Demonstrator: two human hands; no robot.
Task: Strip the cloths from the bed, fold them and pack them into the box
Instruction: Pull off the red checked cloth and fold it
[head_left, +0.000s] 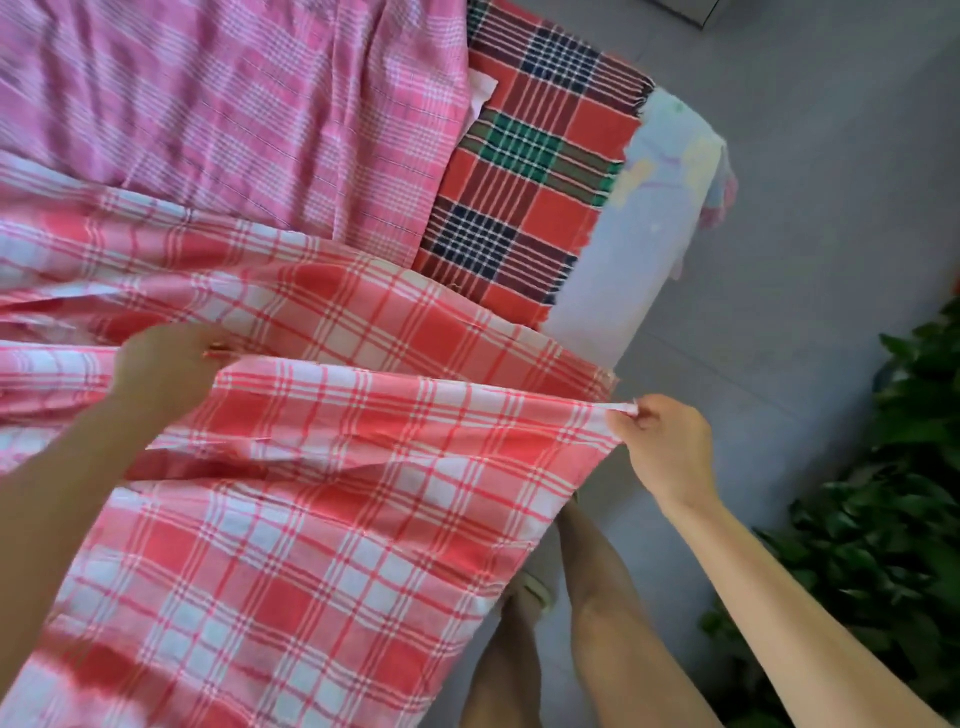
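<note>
The bed (623, 249) bears pink cloth (234, 104), red-checked cloth (353, 312) and dark plaid cloth (530, 171).

I see a red-and-white checked cloth (332, 467) partly raised from the bed (639, 249), its upper edge pulled taut. A rumpled pink checked cloth (234, 104) overlaps a flat red tartan cloth (535, 171).

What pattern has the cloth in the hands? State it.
The cloth: red-and-white plaid, head view.

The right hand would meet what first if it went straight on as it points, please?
Likely the pale blue sheet, just beyond the red check cloth the right hand pinches; depth is unclear.
</note>
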